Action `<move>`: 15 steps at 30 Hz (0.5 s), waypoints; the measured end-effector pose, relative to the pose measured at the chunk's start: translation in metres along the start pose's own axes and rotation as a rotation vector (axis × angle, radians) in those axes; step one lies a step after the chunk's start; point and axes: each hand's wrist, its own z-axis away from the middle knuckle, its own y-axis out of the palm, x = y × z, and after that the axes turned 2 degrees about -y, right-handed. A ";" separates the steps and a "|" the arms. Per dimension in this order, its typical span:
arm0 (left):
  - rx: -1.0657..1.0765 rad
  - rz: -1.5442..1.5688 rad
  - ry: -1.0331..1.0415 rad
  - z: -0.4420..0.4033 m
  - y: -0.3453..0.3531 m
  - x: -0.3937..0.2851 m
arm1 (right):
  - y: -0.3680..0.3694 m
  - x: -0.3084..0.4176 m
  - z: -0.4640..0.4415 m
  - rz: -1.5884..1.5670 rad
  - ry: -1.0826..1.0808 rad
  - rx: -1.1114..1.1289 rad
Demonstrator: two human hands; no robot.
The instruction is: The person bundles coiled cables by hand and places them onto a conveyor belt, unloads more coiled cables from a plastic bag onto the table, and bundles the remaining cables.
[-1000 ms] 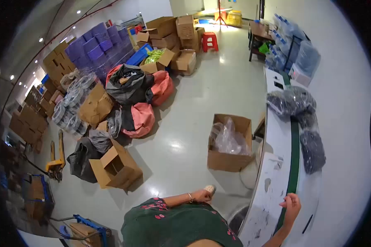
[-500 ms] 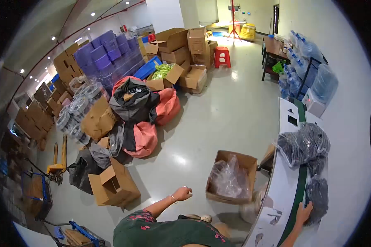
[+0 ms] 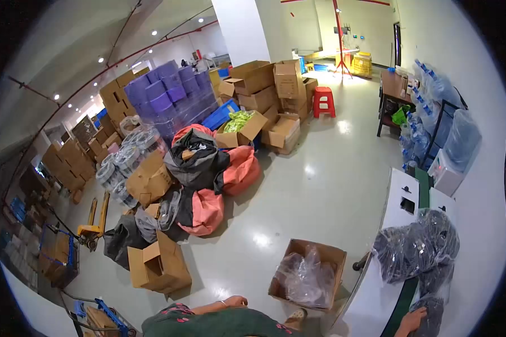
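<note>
My left hand [image 3: 236, 301], with a bracelet at the wrist, hangs in front of my body over the floor. Its fingers are loosely bent and nothing shows in them. At the lower right, my right hand [image 3: 413, 321] grips the near edge of a dark bundle in clear plastic [image 3: 431, 309] on the white table [image 3: 371, 306]. Larger plastic-wrapped dark bundles [image 3: 416, 247] lie just beyond it. Between my hands and farther forward, an open cardboard box [image 3: 338, 269] on the floor holds crumpled clear plastic [image 3: 306, 278].
An empty-looking open carton [image 3: 160, 264] stands left. Beyond it are grey and coral sacks [image 3: 208, 212], purple rolls [image 3: 160, 92] and stacked cartons [image 3: 257, 78]. A yellow pallet jack [image 3: 95, 222] is at left. Farther off stand a red stool [image 3: 324, 102] and bottles [image 3: 415, 135] by the right wall.
My view has tilted up, so the scene sits lower in the frame. My left hand has drawn in toward my body. My right hand stays at the dark bundle.
</note>
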 end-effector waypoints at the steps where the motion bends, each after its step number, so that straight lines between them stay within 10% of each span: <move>1: -0.022 -0.050 -0.016 0.004 -0.006 -0.010 | 0.001 -0.001 0.002 -0.005 0.001 0.002; 3: -0.118 -0.066 -0.071 -0.019 -0.004 -0.001 | 0.003 -0.010 0.006 -0.053 -0.152 -0.396; 15: -0.186 -0.054 0.074 -0.077 -0.031 -0.092 | 0.048 -0.020 -0.017 -0.214 -0.162 -0.247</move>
